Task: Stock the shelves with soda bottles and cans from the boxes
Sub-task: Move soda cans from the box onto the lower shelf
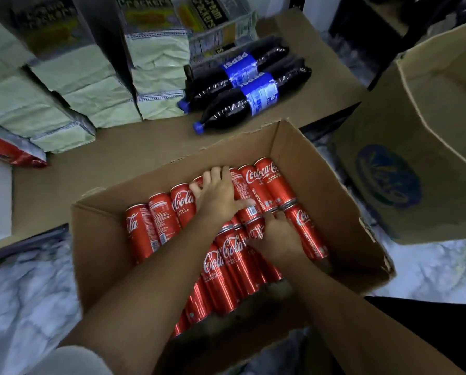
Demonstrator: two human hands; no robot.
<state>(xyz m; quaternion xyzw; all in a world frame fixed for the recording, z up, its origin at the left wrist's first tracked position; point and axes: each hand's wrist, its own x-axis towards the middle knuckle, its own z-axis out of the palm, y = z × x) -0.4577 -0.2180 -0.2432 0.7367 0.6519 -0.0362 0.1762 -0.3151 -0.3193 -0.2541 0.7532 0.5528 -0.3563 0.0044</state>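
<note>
An open cardboard box (294, 147) on the floor holds several red Coca-Cola cans (161, 220) lying on their sides in two rows. My left hand (218, 193) lies over the far row with fingers spread, curling round one can there. My right hand (278, 234) reaches into the near row, its fingers curled down between cans round one red can (255, 230). Two dark Pepsi bottles (242, 90) with blue labels lie on flat cardboard beyond the box.
Stacked cream cracker packs (77, 85) fill the left behind the box. A red packet (12, 152) lies at the far left. Another open cardboard box (405, 163) with a blue logo stands at the right. The floor is marbled white (23, 293).
</note>
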